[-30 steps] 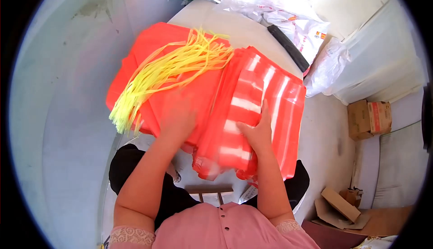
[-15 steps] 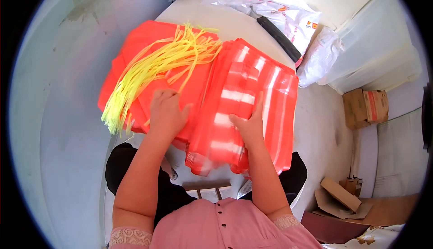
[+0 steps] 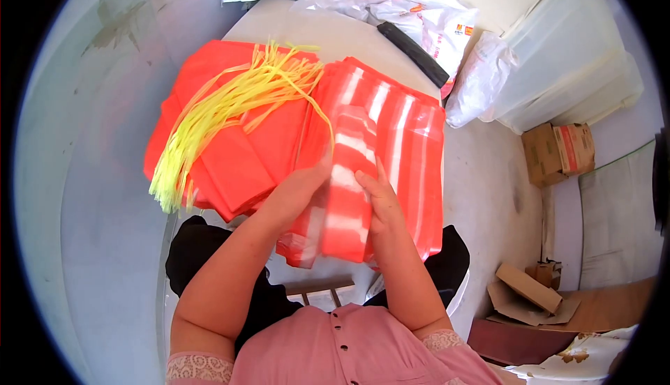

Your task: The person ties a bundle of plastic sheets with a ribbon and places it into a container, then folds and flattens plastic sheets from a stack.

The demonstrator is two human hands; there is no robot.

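Red plastic sheets or bags lie in a pile (image 3: 237,162) on the left, with a bundle of yellow strips (image 3: 209,116) on top. Beside it is a stack of red bags with clear stripes (image 3: 412,155). A folded striped bundle (image 3: 349,197) rests over that stack, between my hands. My left hand (image 3: 307,186) is curled at the bundle's left side, a yellow strip running down to it; its fingertips are partly hidden. My right hand (image 3: 382,200) grips the bundle's right edge, thumb on top.
The light table (image 3: 307,26) extends beyond the stacks. A black bar (image 3: 413,54) lies near white plastic bags (image 3: 433,26) at the back. Cardboard boxes (image 3: 558,153) stand on the right, and opened cardboard (image 3: 534,298) lies lower right.
My left hand has moved right from the red pile to the striped bundle, drawing a yellow strip along. The bundle is now gathered narrower and lifted between my hands.
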